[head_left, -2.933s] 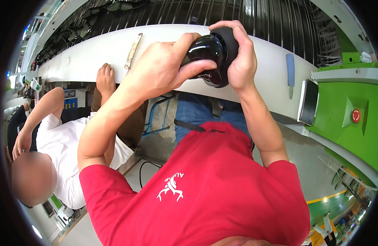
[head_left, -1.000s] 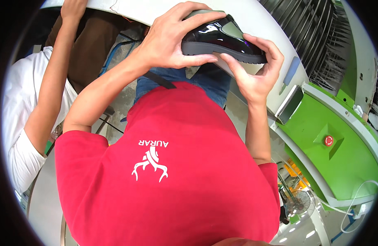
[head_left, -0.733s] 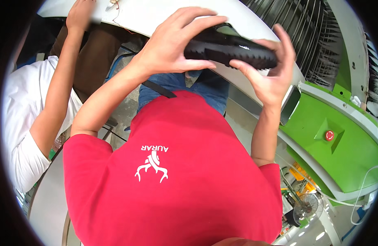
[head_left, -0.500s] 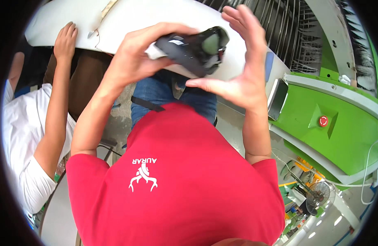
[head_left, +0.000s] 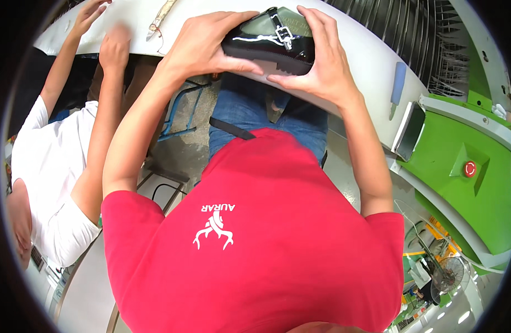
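Observation:
Between my two hands, above the near edge of the white table (head_left: 355, 39), is a glossy black shoe (head_left: 250, 44) with a strap, a metal buckle and a green insole. Its dark, ridged sole edge faces me. My left hand (head_left: 203, 47) wraps the shoe's left end, thumb underneath and fingers over the top. On the other end my right hand (head_left: 330, 69) grips it, fingers behind and thumb below. The fingertips on the far side are partly hidden.
A blue-handled tool (head_left: 398, 83) and a thin pale-handled blade (head_left: 162, 16) lie on the table. At right stands a green machine (head_left: 444, 150) with a red button (head_left: 469, 168) and a dark screen (head_left: 412, 130). A co-worker in a white shirt (head_left: 61, 166) sits at left.
My right hand, apart from the shoe before, has closed on its right end. The shoe has turned, so its buckle and sole edge show. The co-worker's hands have moved.

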`<state>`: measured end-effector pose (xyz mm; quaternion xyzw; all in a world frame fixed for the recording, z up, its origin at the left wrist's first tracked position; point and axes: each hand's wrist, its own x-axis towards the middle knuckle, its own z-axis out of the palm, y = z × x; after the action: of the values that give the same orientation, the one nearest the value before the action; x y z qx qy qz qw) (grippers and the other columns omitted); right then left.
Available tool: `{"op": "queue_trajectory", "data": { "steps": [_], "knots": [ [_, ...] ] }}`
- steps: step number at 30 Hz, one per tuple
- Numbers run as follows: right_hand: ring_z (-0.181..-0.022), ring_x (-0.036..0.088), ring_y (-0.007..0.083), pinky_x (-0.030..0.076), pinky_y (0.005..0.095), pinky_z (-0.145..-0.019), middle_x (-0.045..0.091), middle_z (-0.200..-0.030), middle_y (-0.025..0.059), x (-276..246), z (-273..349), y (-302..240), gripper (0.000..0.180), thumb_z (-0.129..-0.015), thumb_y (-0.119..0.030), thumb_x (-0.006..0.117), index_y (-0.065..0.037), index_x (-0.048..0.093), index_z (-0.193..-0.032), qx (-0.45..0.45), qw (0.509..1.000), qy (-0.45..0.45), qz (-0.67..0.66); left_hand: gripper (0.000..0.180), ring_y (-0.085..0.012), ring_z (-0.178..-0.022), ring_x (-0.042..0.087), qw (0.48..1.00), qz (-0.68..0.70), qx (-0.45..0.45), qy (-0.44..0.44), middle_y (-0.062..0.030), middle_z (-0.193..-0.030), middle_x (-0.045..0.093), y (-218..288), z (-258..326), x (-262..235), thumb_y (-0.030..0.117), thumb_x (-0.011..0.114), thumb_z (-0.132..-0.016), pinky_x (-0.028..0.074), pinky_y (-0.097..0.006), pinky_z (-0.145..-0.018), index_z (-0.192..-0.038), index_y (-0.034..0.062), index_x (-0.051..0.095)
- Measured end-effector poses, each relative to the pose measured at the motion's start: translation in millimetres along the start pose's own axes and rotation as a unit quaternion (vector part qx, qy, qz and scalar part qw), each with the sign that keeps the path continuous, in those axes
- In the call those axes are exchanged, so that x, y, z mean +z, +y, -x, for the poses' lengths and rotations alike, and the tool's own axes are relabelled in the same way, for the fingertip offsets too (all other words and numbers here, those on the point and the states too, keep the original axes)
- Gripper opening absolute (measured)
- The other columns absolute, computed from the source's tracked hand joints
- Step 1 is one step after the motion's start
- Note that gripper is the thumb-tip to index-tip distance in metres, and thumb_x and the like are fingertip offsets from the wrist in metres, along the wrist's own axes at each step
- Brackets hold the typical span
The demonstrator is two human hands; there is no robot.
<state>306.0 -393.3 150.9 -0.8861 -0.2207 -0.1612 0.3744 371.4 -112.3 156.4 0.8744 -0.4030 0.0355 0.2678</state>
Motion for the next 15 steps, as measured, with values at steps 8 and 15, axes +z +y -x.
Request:
{"op": "queue_trajectory", "data": {
  "steps": [8,15],
  "knots": [
    [-0.134,0.061,0.0426,0.053,0.0518,-0.111,0.054,-0.148,0.0247,3.1,2.6,21.6,0.121,-0.067,-0.047,0.102,0.001,0.043,-0.161,-0.054,0.998,-0.005,0.02,0.086,-0.035,-0.09,0.08,0.998,0.016,0.011,0.065,-0.0193,-0.1,0.08,-3.7,-0.3,12.5,0.051,0.101,-0.067,0.062,-0.04,-0.083,-0.135,0.0029,0.077],
    [-0.128,0.066,0.037,0.057,0.0457,-0.109,0.063,-0.138,0.0183,12.8,5.7,19.7,0.105,-0.061,-0.043,0.107,-0.004,0.062,-0.149,-0.047,0.996,0.065,-0.03,0.077,-0.0318,-0.087,0.079,0.995,0.015,0.029,0.097,-0.0166,-0.097,0.08,-2.1,-3.1,14.0,0.043,0.101,-0.067,0.061,-0.038,-0.081,-0.13,0.0028,0.079]
  ]
}}
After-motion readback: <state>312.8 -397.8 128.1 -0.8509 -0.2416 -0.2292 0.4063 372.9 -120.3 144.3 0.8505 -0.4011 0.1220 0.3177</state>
